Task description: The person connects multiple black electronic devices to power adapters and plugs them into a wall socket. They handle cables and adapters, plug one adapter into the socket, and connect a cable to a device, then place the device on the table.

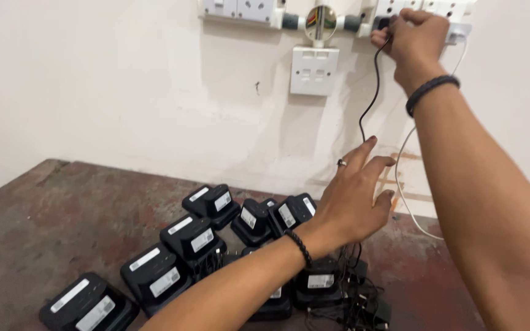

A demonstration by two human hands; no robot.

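Reaching up, your right hand has its fingers pinched on the black plug at the wall socket; the plug's mostly hidden, so that's probably how it sits. The cable hangs straight down, long axis vertical, towards your left hand, fingers spread, holding nothing. It looks thin, light and floppy, so I'd grab the stiff plug body, not the cord. Black chargers crowd the worktop.
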